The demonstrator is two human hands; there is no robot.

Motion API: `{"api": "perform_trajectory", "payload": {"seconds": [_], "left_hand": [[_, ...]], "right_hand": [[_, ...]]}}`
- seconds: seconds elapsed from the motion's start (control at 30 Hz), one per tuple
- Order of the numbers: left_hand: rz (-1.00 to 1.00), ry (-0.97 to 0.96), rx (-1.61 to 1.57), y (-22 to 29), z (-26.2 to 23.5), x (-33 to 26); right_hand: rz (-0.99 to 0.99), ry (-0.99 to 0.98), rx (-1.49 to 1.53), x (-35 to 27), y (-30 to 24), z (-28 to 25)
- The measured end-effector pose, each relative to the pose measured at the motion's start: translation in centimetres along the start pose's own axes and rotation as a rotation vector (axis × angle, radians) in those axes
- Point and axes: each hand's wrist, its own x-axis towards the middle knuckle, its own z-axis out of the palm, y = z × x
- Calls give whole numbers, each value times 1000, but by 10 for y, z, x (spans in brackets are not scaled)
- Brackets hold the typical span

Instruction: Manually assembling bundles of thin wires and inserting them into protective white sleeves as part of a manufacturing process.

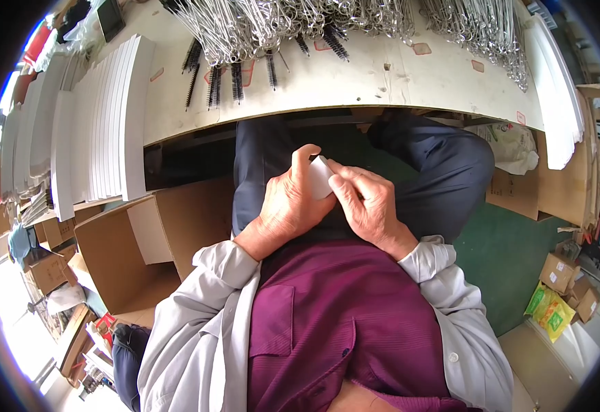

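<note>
1. Daylight comes from the left, where the window is blown out to white (with bluish fringing at the rim).
2. Metal rods glint; deep shadow lies beneath the table.
3. The table's edge bows; corners go black.

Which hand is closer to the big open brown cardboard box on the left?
Left. The left hand is right of the brown box; the right hand sits farther right.
</note>
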Motion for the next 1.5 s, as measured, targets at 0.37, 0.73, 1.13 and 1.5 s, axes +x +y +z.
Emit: {"api": "perform_trajectory", "payload": {"seconds": [0.37,0.73,1.13,1.5], "left_hand": [[193,98,154,-3,10,-2],[244,132,197,-8,12,-4],[181,80,145,-12,11,-9],[146,47,170,-14,13,-10]], "right_hand": [[475,-11,319,-2,5,7],[685,7,548,2,8,0],[733,22,528,2,8,-3],[553,17,327,5,10,0]]}}
